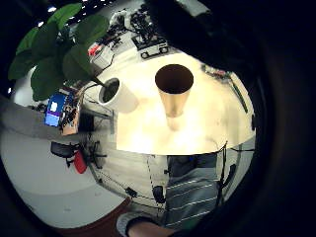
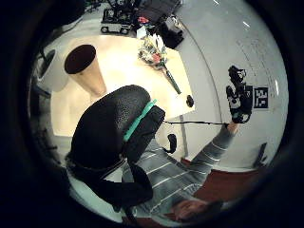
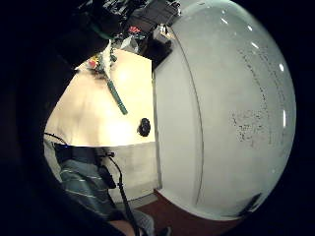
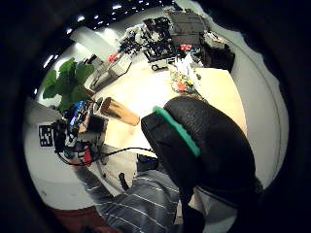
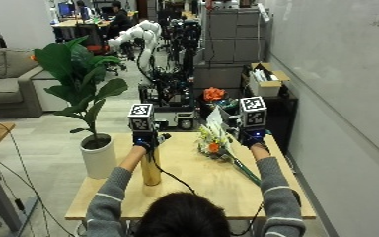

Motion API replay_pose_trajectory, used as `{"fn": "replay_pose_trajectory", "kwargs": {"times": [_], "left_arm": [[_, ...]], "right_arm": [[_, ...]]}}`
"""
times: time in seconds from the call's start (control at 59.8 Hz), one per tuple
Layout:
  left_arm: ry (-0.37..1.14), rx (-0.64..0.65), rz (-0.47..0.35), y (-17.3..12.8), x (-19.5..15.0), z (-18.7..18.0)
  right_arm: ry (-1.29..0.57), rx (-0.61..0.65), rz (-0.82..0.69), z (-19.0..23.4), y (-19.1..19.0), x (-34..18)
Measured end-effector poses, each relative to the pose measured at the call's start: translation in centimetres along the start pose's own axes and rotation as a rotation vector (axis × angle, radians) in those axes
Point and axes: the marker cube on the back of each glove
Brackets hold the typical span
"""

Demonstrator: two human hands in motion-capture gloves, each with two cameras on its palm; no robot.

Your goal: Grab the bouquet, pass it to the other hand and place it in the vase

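The bouquet, pale and orange flowers on a long green stem, lies on the wooden table right of centre, also seen in the palm views. A tall tan vase stands upright and empty at the table's left. My left hand hovers in the air above the vase, holding nothing. My right hand is raised just right of the flower heads, clear of them, and also holds nothing. Both hands look relaxed.
A leafy plant in a white pot stands on the floor against the table's left edge. A small black object lies near the table's right front corner. A whiteboard wall runs along the right; equipment carts stand behind the table.
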Motion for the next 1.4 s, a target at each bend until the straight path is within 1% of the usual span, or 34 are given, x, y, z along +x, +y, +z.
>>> {"fn": "replay_pose_trajectory", "kwargs": {"times": [0.117,0.251,0.318,0.435,0.518,0.652,0.769,0.836,0.903,0.953,1.036,1.137,1.203,1.27,1.354,1.404], "left_arm": [[0.007,-0.005,-0.018,0.4,0.4,-0.2],[-0.009,0.009,-0.003,0.9,1.1,-0.4],[-0.027,-0.002,0.011,0.9,1.4,-0.1],[-0.031,-0.011,0.031,0.4,1.8,1.1],[-0.023,-0.023,0.040,0.2,2.0,2.0],[-0.010,-0.029,0.043,-0.3,2.1,3.4],[0.011,-0.051,0.045,0.7,2.9,3.4],[0.023,-0.051,0.051,1.0,3.2,3.4],[0.014,-0.051,0.050,0.2,2.8,4.1],[0.012,-0.056,0.053,0.2,2.9,4.2],[0.022,-0.050,0.059,0.0,3.1,4.6],[0.007,-0.062,0.072,0.2,3.5,5.0],[-0.008,-0.061,0.088,0.1,3.9,5.8],[-0.008,-0.062,0.109,0.3,4.4,6.5],[-0.001,-0.065,0.135,0.0,4.9,7.9],[0.006,-0.071,0.153,0.2,5.2,8.5]], "right_arm": [[0.016,-0.030,0.022,-1.6,2.3,0.1],[-0.007,0.012,-0.004,-1.6,1.8,1.0],[-0.027,-0.005,0.001,-2.2,2.8,0.7],[-0.037,-0.003,-0.004,-1.6,2.2,0.8],[-0.038,-0.044,0.019,-1.8,3.0,0.5],[-0.026,-0.061,0.022,-1.0,2.2,0.4],[-0.023,-0.063,0.013,-0.3,1.8,0.5],[-0.028,-0.078,0.019,-0.4,2.3,0.4],[-0.025,-0.080,0.017,0.1,1.7,0.8],[-0.026,-0.068,0.023,0.0,1.4,1.1],[-0.042,-0.040,0.044,0.2,-0.3,2.3],[-0.101,-0.034,0.102,0.2,-2.6,3.7],[-0.122,-0.073,0.200,-0.3,-2.3,4.3],[-0.154,-0.059,0.214,1.8,-5.0,5.5],[-0.193,-0.068,0.267,3.8,-6.0,6.0],[-0.196,-0.085,0.289,6.3,-7.7,6.8]]}}
